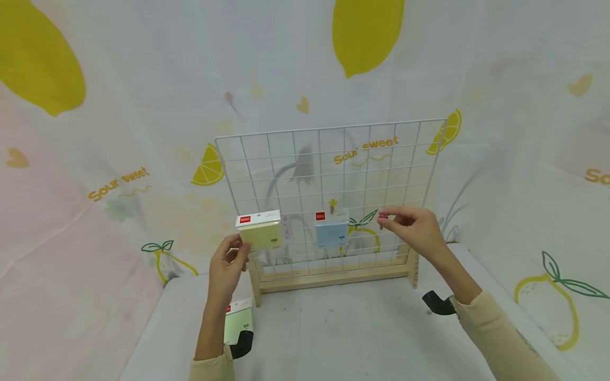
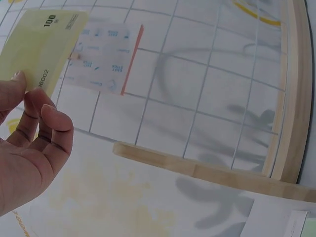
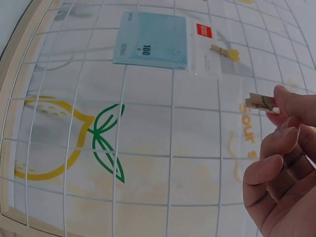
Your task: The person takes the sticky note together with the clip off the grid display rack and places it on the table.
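My left hand (image 1: 229, 264) pinches a yellow pack of sticky notes (image 1: 259, 235) by its lower left corner, in front of the wire grid's left part. In the right wrist view, my right hand (image 3: 281, 163) pinches a small wooden clothespin (image 3: 260, 101) between thumb and finger, apart from the grid. A pink ornament on this clothespin shows in the head view. A blue pack of sticky notes (image 1: 331, 234) hangs mid-grid from a clothespin (image 3: 224, 52) with a yellow ornament. Beside the yellow pack, a clear printed packet (image 2: 106, 59) with a red edge hangs at the grid.
The white wire grid (image 1: 332, 185) stands upright on a wooden base (image 1: 333, 280) on the white table (image 1: 333, 333). A light green pack (image 1: 238, 324) lies on the table, partly behind my left forearm. A printed lemon cloth (image 1: 167, 79) hangs behind.
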A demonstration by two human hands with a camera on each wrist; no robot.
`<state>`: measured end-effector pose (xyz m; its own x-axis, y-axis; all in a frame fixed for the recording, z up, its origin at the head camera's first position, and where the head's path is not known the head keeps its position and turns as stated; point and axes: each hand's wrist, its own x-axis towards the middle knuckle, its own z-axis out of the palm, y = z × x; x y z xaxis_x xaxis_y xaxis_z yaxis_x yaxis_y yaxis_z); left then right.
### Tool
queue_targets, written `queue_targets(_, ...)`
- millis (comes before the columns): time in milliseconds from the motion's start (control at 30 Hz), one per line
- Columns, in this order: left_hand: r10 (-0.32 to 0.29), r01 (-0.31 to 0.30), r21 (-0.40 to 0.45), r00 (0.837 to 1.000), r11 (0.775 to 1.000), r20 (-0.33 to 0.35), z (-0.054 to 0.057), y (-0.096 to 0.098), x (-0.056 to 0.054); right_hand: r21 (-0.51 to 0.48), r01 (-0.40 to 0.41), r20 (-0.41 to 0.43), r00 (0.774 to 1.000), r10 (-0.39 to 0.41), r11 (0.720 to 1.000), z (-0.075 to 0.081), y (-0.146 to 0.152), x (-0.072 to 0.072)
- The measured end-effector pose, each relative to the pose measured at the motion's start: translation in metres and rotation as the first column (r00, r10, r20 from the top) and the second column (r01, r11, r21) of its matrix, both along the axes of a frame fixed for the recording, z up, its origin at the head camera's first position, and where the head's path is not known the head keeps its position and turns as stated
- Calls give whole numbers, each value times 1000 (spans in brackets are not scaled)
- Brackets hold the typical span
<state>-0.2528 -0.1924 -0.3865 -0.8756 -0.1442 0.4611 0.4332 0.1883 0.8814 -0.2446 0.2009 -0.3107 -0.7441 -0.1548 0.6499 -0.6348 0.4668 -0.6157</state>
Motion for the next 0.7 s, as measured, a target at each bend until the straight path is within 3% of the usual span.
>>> queue_targets(267,17,-17,1,999,1000,30,-9,-9,4,-8,13,45,999,-12,1000,-25,18,-14)
queue_targets(433,31,-30,-8,996,1000,85,-7,-11,11,-3,30,72,997,-29,1000,-43,29,-23)
queue_targets(633,40,-40,-8,995,999,93,-14,-16,14,-15,3,85,996,-2,1000,-51,34,-23)
queue_targets(700,44,-42,-29,995,999,85,-12,-16,18,-9,2,84,996,-1,1000,-46,32,-14)
